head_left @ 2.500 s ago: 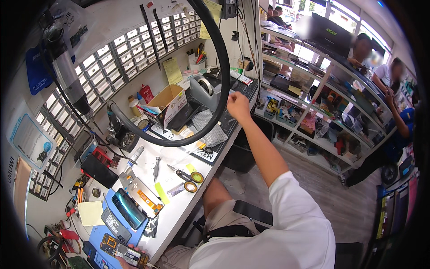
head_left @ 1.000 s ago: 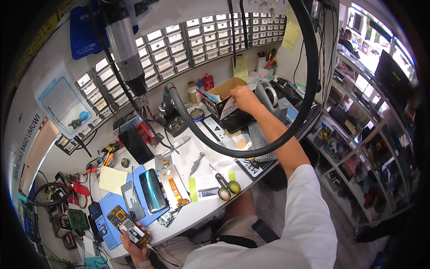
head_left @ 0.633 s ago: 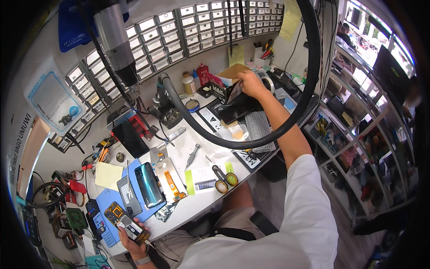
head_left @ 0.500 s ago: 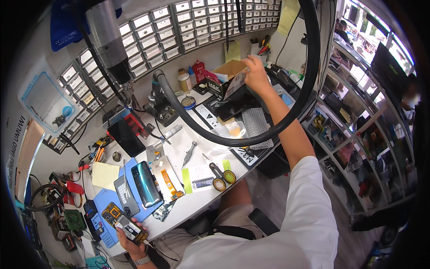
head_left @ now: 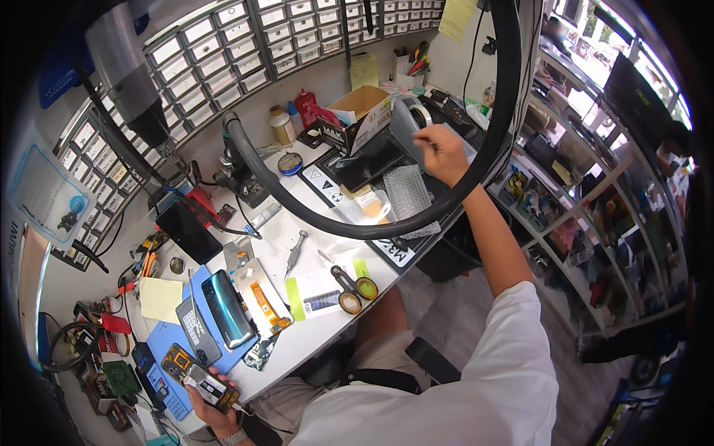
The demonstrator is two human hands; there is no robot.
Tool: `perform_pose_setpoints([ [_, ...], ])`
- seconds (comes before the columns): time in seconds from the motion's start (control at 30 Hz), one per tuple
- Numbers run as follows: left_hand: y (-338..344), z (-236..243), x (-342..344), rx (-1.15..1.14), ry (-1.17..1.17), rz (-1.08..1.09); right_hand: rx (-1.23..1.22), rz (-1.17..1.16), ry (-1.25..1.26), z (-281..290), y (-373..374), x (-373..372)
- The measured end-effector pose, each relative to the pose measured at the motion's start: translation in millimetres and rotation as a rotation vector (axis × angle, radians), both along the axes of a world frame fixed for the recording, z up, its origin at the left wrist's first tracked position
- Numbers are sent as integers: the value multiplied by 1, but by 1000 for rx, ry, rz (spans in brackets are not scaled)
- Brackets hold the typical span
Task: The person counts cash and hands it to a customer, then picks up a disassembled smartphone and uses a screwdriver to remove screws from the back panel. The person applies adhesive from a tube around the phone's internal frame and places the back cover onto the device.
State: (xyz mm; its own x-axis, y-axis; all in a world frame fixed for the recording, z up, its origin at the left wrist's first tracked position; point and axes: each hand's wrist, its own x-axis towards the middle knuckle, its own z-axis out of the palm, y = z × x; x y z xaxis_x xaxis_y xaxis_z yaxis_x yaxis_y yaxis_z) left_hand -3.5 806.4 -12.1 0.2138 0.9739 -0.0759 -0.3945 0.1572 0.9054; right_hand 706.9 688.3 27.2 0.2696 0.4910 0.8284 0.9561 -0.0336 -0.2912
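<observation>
My left hand [head_left: 208,405] grips an opened phone [head_left: 201,379] with its innards showing, at the lower left on the desk's front edge. My right hand [head_left: 444,154] is curled just in front of the grey tape dispenser [head_left: 407,119]; whatever its fingers may hold is too small to make out. Left of that hand stands an open cardboard box [head_left: 361,123] with papers inside, and a black phone [head_left: 361,169] lies below the box. Bubble wrap [head_left: 407,199] is beneath the hand, on a dark mat [head_left: 394,253].
A thick black hose [head_left: 335,227] loops over the white desk [head_left: 282,357]. A blue mat [head_left: 160,346] bears phone parts, near scissors [head_left: 346,290] and a screwdriver [head_left: 297,253]. Drawer cabinets [head_left: 290,33] line the wall; glass shelves [head_left: 587,223] and another person [head_left: 673,141] are at right.
My right hand has drawn back from the box, down and to the right toward the tape dispenser and bubble wrap. My left hand still grips the opened phone.
</observation>
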Motion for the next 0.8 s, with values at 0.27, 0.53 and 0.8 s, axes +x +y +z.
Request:
perform_pose_setpoints([
  [0.27,1,-3,-1,36,-8,-5,-536,64,-134,9,53,-24],
  [0.53,1,-2,0,45,5,5,-233,66,40,22,57,-44],
  [0.8,0,0,1,36,-9,-6,-598,117,669,33,57,-54],
])
